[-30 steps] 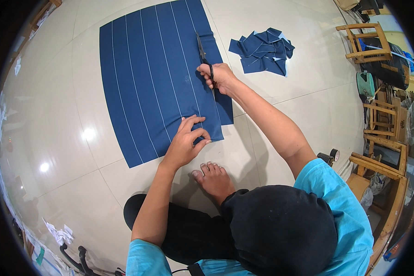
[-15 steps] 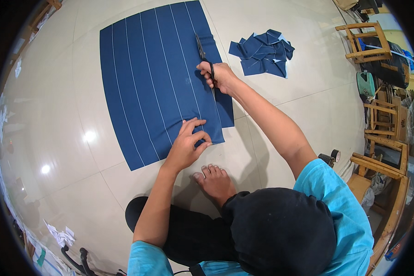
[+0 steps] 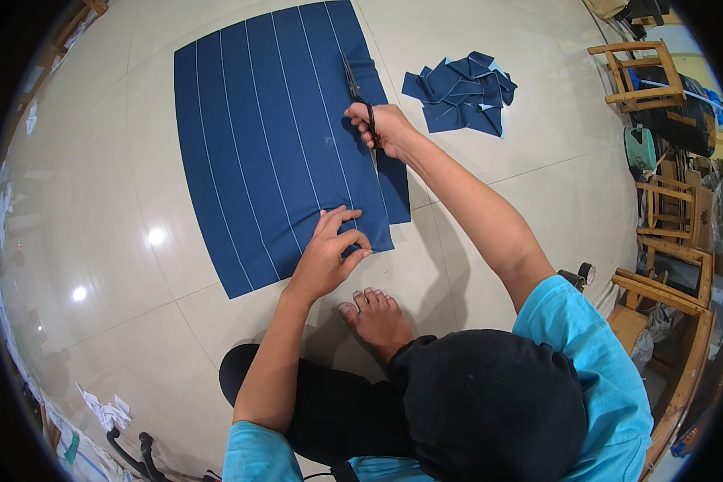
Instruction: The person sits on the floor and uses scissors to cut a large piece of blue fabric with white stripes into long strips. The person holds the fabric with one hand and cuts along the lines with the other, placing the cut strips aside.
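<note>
A large sheet of dark blue fabric (image 3: 241, 145), marked with several pale lengthwise lines, lies on the floor. Black-handled scissors (image 3: 349, 76) are gripped in my right hand (image 3: 383, 128), their blades pointing away from me along the fabric's right side. Below that hand a cut parts a strip (image 3: 395, 193) from the main sheet. My left hand (image 3: 332, 251) rests on the near edge of the fabric with fingers spread and slightly bent, and small folds run out from under them.
A heap of blue fabric pieces (image 3: 462, 92) lies to the right of the sheet. Wooden stools (image 3: 639, 76) and frames line the right side, with a roll of tape (image 3: 587, 274) on the floor. White scraps (image 3: 108, 411) lie at the lower left. My bare foot (image 3: 377, 317) is near the fabric.
The scissor blades have come closer together, and my right hand has moved very slightly. My left hand stays in place on the fabric.
</note>
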{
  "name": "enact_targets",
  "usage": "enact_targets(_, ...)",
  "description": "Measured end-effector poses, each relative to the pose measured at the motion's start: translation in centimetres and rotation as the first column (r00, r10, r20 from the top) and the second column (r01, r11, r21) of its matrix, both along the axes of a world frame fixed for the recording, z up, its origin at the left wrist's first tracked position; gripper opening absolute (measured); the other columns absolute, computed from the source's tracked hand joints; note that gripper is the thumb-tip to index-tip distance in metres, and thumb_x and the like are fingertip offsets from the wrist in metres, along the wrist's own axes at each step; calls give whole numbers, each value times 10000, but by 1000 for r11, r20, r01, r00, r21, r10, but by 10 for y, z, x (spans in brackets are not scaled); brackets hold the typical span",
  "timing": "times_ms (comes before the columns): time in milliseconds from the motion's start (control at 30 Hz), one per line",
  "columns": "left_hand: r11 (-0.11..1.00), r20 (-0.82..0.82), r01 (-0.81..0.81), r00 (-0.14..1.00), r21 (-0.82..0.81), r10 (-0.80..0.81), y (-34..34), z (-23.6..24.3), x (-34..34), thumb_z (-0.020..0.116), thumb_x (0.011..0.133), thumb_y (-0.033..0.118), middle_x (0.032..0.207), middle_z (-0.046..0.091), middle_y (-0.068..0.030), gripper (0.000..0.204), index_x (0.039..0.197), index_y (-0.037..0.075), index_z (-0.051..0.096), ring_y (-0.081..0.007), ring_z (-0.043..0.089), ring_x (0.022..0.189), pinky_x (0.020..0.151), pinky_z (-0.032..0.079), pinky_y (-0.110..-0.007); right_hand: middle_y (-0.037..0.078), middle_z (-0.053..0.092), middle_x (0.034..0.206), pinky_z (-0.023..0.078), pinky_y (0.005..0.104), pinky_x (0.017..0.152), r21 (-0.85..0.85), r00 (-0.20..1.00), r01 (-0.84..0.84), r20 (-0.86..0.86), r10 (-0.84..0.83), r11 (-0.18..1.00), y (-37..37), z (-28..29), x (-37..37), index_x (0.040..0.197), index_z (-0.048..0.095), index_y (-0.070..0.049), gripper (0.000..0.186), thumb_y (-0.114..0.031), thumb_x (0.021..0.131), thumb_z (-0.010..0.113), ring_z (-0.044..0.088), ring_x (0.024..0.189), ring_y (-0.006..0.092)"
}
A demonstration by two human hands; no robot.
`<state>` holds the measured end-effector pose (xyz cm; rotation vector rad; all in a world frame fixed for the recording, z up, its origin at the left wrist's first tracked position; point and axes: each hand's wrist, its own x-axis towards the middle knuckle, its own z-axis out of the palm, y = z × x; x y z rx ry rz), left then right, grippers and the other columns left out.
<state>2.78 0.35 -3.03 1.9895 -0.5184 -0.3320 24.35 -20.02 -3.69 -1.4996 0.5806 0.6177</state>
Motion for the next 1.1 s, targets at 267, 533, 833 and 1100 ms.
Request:
enact_targets(267, 1000, 0, -1, 1000, 2, 1, 0, 1, 1, 860, 942, 124, 1524, 636, -185, 125, 1026, 79, 779, -446, 530, 1511, 1328, 316, -646, 35, 600, 743, 414, 291, 482, 13, 1000, 5, 16, -5, 1000, 0, -1, 4, 820, 687, -40, 289, -237, 854, 896, 521, 553, 124)
enact_targets(533, 1000, -2, 2, 1000, 1, -2, 1, 0, 1, 857, 947, 127, 1529, 629, -184, 123, 1033, 81, 782, -440, 528, 1512, 1329, 314, -647, 39, 603, 736, 414, 292, 480, 40, 1000, 13, 25, -14, 999, 0, -9, 7, 831, 689, -24, 282, -214, 855, 896, 526, 552, 129)
enact_targets(833, 1000, -10, 4, 1000, -6, -4, 0, 0, 1, 858, 946, 127, 1528, 630, -186, 122, 1031, 85, 782, -439, 522, 1519, 1327, 312, -655, 33, 605, 722, 419, 287, 477, 22, 1000, -12, 21, 11, 1000, -2, -12, 9, 799, 663, -51, 255, -161, 865, 883, 525, 541, 117)
enact_targets(1100, 1000, -8, -2, 1000, -3, 2, 2, -1, 0, 854, 945, 120, 1531, 629, -190, 119, 1029, 84, 778, -444, 524, 1517, 1328, 309, -654, 29, 595, 739, 420, 280, 486, 27, 1000, 9, 17, -10, 1000, 3, -3, 15, 858, 694, -26, 330, -278, 865, 907, 515, 553, 116)
